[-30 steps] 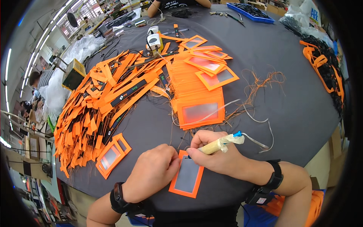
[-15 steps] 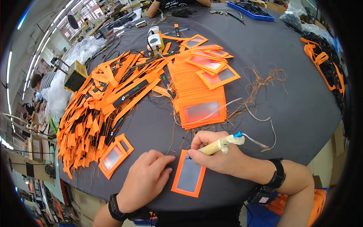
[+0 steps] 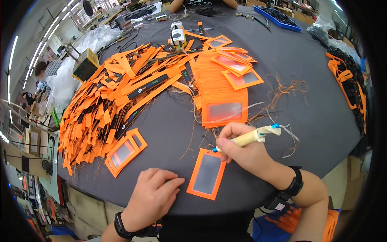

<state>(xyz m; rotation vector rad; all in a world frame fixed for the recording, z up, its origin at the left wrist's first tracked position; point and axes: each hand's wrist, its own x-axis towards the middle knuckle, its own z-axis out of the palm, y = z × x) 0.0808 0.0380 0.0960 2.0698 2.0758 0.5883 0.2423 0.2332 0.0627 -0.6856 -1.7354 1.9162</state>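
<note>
An orange badge holder with a grey window (image 3: 207, 174) lies flat on the dark table near the front edge. My right hand (image 3: 242, 148) grips a tape-wrapped tool with a blue tip (image 3: 246, 138), its point touching the holder's top edge. My left hand (image 3: 153, 195) rests flat on the table just left of the holder, fingers apart, holding nothing. Both wrists wear black bands.
A stack of orange holders (image 3: 223, 97) sits just beyond my right hand, with loose orange threads (image 3: 282, 90) beside it. A big heap of orange straps (image 3: 117, 92) covers the left. Two holders (image 3: 124, 152) lie front left. A blue tray (image 3: 278, 17) and another person's arms are at the far edge.
My left hand slid off the badge holder to the left and down, and now lies on the bare table. My right hand with the tool stayed at the holder's top edge.
</note>
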